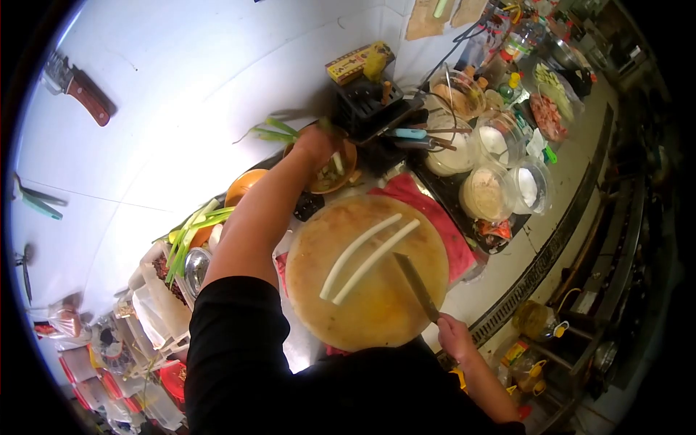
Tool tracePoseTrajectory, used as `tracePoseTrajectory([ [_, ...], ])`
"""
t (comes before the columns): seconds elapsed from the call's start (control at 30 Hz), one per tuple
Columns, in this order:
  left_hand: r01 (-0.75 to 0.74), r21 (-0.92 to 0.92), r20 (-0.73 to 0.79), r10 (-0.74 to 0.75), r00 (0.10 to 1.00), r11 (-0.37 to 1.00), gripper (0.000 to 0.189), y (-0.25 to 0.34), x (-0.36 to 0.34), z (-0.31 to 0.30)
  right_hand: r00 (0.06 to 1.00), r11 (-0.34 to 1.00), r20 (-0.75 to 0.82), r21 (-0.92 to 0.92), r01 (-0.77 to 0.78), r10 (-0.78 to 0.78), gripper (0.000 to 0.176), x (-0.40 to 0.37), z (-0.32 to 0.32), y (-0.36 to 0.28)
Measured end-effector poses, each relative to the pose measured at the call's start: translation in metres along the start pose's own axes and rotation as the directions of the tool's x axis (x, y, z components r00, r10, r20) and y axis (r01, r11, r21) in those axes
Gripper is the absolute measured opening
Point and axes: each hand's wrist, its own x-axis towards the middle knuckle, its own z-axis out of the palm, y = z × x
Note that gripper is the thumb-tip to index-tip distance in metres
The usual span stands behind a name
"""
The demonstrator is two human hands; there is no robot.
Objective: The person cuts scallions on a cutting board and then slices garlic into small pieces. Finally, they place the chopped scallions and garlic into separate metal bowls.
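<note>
My right hand (454,338) is closed round the handle of a kitchen knife (415,284), its blade lying over the right side of a round wooden cutting board (312,225). Two long white scallion stalks (377,261) rest side by side on that board, left of the blade. My left hand (313,147) reaches past the board's far side, over an orange bowl (351,170) with pale pieces inside. Green scallion leaves (274,133) stick out to the left of this hand, which seems closed on them; its fingertips are mostly hidden.
A red cloth (428,210) lies under the board. Beyond it stand a black rack (366,105) and several seasoning tubs (487,192). More scallions (190,235) lie left of my left arm, beside a metal bowl (196,270). Oil bottles (536,321) stand low on the right.
</note>
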Motion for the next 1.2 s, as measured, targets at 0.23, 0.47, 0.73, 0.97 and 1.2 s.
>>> tracePoseTrajectory([
  [0.23, 0.181, 0.397, 0.026, -0.208, 0.978, 0.9, 0.025, 0.014, -0.055, -0.069, 0.995, 0.989, -0.039, -0.112, -0.093, 0.089, 0.035, -0.002, 0.0, -0.007],
  [0.47, 0.483, -0.301, 0.079, -0.484, 0.872, 0.822, 0.029, 0.097, -0.216, -0.101, 0.998, 0.897, -0.036, -0.442, 0.024, -0.045, 0.04, -0.029, 0.002, -0.039],
  [0.73, -0.069, -0.65, 0.415, -0.429, 0.802, -0.757, 0.042, 0.217, -0.286, -0.007, 0.871, 0.545, 0.069, -0.756, 0.363, -0.485, 0.056, 0.018, 0.02, 0.001],
  [0.97, -0.228, -0.712, 0.328, -0.602, 0.728, -0.664, 0.028, 0.275, -0.286, -0.051, 0.818, 0.671, 0.142, -0.503, 0.544, -0.557, 0.043, 0.017, 0.049, -0.075],
  [1.2, -0.174, -0.863, 0.191, -0.625, 0.757, -0.474, 0.02, 0.312, -0.273, -0.072, 0.747, 0.719, 0.262, -0.21, 0.662, -0.611, 0.041, -0.04, 0.063, -0.149],
])
